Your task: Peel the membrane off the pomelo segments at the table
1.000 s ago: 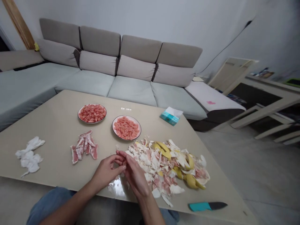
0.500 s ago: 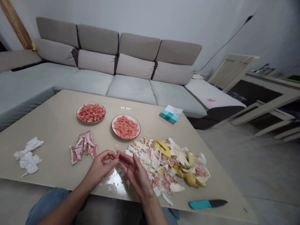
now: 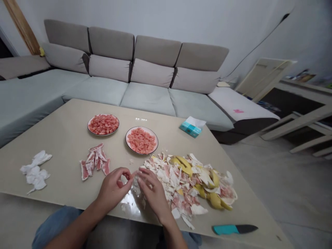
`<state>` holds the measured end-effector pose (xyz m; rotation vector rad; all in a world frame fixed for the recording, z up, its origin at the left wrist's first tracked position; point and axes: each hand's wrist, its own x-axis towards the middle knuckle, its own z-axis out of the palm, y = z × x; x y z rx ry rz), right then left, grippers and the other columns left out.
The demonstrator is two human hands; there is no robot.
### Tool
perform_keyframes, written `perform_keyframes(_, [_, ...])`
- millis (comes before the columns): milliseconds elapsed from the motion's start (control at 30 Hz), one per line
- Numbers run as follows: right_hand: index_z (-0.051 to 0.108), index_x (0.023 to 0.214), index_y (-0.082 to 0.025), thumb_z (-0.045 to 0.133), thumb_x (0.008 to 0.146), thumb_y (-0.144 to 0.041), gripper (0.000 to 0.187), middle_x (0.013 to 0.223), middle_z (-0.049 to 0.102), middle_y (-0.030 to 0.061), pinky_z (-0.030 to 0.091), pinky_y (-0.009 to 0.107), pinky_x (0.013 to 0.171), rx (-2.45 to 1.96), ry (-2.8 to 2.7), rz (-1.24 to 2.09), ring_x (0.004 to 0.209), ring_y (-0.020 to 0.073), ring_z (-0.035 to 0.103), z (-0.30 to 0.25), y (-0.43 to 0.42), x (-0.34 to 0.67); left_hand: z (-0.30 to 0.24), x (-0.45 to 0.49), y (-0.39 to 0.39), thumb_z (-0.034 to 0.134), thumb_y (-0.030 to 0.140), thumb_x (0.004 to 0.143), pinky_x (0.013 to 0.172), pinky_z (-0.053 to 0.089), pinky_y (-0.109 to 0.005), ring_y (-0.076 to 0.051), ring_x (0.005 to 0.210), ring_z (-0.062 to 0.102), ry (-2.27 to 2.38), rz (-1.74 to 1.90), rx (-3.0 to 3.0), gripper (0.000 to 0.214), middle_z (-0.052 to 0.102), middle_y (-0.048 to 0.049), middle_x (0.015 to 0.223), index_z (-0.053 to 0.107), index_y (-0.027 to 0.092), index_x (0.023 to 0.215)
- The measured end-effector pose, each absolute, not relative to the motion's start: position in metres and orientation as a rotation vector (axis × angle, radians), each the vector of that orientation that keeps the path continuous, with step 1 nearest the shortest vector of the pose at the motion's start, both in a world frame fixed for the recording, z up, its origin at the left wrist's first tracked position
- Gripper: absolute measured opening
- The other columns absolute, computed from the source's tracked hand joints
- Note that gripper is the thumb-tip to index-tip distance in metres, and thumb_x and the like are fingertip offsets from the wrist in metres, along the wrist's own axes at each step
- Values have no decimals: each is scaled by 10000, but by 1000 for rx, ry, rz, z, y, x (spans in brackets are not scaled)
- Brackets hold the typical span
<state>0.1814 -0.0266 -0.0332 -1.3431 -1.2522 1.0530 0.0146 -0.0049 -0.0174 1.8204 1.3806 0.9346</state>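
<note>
In front of me, above the table's near side, my left hand (image 3: pixel 116 188) pinches a small pink piece of pomelo flesh (image 3: pixel 134 174) between thumb and forefinger. My right hand (image 3: pixel 155 195) meets it from the other side, its thumb and fingertips closed at the piece's end. The fingers partly hide the piece. Unpeeled pomelo segments (image 3: pixel 96 159) lie in a pile to the left of my hands. Just right of them spreads a heap of white pith, membrane and yellow pomelo peel (image 3: pixel 184 183). Shreds of pith lie on the table beneath my hands.
Two dark-rimmed plates, the left plate (image 3: pixel 89 129) and the right plate (image 3: pixel 156 138), hold loose pink pulp. Crumpled tissues (image 3: pixel 36 171) lie at left, a tissue box (image 3: pixel 191 128) at the back right. A teal-handled knife (image 3: pixel 234 229) rests near the front edge. A sofa (image 3: pixel 147 98) stands behind.
My right hand has turned over, from palm partly showing to its back showing, with its fingers curled in. The hands remain together around the small piece. The view has shifted slightly.
</note>
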Motion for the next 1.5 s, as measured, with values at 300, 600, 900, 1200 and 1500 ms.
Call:
perform_keyframes(300, [746,922,-259,615,829,-419,227,966,699,70,395,375,947,-1347,-1157,999,977,255,587,-43,-24,182,-23,12,-7,542,230,830,651,451,-248,-150,707,603,1399,904,2079,38,667,-17,799,577,216,838])
perform_keyframes(600, [572,464,-191,528,865,-458,483,409,484,-25,336,243,456,-1604,-1294,944,423,130,449,-36,-27,180,-23,11,-6,539,228,834,705,446,-271,-157,721,616,1382,908,2120,33,669,-13,786,572,220,832])
perform_keyframes(900, [718,737,-184,496,882,-496,409,569,645,6,352,226,392,-1483,-1278,1209,366,110,467,-36,-26,180,-22,12,-6,547,220,825,666,440,-253,-149,697,610,1394,907,2099,27,667,-5,785,574,219,821])
perform_keyframes(1200, [647,1162,-273,755,713,-295,462,1089,662,55,486,306,807,-1308,-1075,1121,903,194,611,-43,-22,184,-23,11,-6,550,236,835,681,443,-263,-150,697,612,1389,882,2116,29,665,-8,796,571,216,833])
perform_keyframes(1500, [701,803,-163,695,774,-409,247,738,665,25,444,239,637,-1202,-952,1434,659,137,566,-39,-22,173,-25,19,-7,587,288,808,598,434,-243,-142,639,588,1313,883,1886,92,646,-3,767,608,212,855])
